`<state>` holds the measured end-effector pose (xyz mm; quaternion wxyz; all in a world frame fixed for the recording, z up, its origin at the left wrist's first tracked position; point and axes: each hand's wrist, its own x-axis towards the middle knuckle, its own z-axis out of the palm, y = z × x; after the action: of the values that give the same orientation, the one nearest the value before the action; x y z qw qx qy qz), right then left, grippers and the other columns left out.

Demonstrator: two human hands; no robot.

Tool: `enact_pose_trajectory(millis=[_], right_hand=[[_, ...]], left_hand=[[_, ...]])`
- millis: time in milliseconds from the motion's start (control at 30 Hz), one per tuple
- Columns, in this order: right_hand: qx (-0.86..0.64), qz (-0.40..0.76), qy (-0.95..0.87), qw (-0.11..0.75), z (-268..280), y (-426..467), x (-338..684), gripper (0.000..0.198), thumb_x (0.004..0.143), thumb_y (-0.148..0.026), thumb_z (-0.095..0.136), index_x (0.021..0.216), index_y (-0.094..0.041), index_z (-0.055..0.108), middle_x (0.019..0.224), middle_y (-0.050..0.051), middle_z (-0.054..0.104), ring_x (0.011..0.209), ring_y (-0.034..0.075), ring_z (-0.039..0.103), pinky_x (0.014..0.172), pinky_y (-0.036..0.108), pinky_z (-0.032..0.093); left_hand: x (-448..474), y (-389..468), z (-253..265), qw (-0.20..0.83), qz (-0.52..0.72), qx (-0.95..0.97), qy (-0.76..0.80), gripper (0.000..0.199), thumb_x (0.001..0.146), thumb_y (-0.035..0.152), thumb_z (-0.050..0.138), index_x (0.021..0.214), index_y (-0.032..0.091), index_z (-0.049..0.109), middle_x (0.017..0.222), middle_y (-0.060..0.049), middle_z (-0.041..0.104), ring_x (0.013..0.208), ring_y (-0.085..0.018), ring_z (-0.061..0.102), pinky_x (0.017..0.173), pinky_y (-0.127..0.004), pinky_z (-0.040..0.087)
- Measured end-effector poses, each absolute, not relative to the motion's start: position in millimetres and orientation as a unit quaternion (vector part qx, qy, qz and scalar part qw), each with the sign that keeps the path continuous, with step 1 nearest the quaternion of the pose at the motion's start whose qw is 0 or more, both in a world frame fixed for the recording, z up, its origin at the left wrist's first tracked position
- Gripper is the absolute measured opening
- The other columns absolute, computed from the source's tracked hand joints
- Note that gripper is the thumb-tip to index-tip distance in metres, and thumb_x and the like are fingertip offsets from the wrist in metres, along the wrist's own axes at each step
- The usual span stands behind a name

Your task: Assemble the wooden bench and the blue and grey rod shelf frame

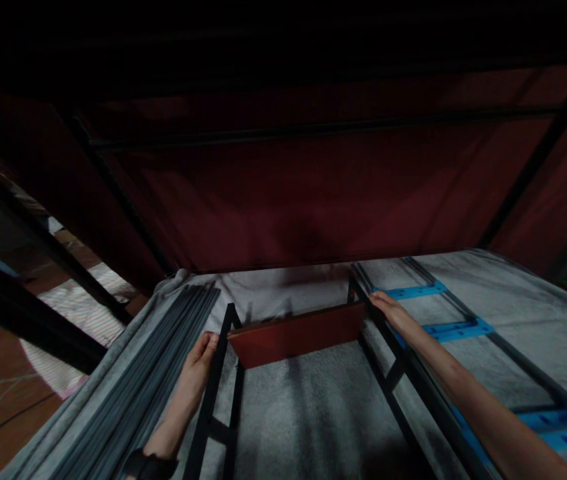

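Observation:
A black metal frame (217,393) lies on the grey cloth, its ladder-like sides joined at the far end by a reddish-brown board (303,335). My left hand (202,355) is closed on the outer edge of the frame's left side, a dark band round its wrist. Some of its fingertips are hidden behind the bar. On the opposite side, my right hand (386,305) grips the far part of the right bar, close to the board's end. The frame's near end runs out of view at the bottom.
Long grey tubes (148,360) lie bundled to the left. Blue brackets (458,329) on dark rails lie at right. Grey cloth (308,413) covers the surface. Behind hangs a dark red sheet (308,193) with black poles (118,193). Striped cloth (78,320) lies on the tiled floor.

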<state>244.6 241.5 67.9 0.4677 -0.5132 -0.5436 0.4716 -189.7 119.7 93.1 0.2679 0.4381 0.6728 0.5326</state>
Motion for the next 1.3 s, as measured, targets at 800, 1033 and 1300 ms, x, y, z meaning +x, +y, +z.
enact_pose_trajectory(millis=[800,1033,1300], right_hand=[[-0.462,0.513,-0.562,0.456,61,249,243,0.046,0.077,-0.066,0.061,0.071,-0.023,0.046,0.064,-0.004,0.044,0.06,0.013,0.039,0.057,0.026,0.031],[-0.488,0.43,-0.597,0.47,55,251,247,0.046,0.081,-0.066,0.056,0.071,-0.023,0.044,0.064,-0.005,0.04,0.062,0.013,0.038,0.059,0.026,0.031],[-0.495,0.45,-0.599,0.441,58,259,246,0.037,0.084,-0.057,0.054,0.07,-0.023,0.048,0.064,-0.003,0.045,0.063,0.014,0.042,0.057,0.026,0.032]], left_hand=[[-191,125,96,0.246,0.52,0.478,0.663,0.068,0.053,0.087,0.066,0.067,0.021,0.058,0.065,0.003,0.051,0.066,-0.016,0.048,0.062,-0.026,0.044],[-204,127,93,0.257,0.477,0.466,0.699,0.072,0.051,0.089,0.064,0.077,0.022,0.063,0.073,0.0,0.062,0.075,-0.021,0.058,0.068,-0.029,0.048],[-202,129,89,0.221,0.488,0.498,0.681,0.07,0.053,0.091,0.061,0.073,0.023,0.06,0.068,0.002,0.057,0.069,-0.018,0.053,0.065,-0.028,0.046]])
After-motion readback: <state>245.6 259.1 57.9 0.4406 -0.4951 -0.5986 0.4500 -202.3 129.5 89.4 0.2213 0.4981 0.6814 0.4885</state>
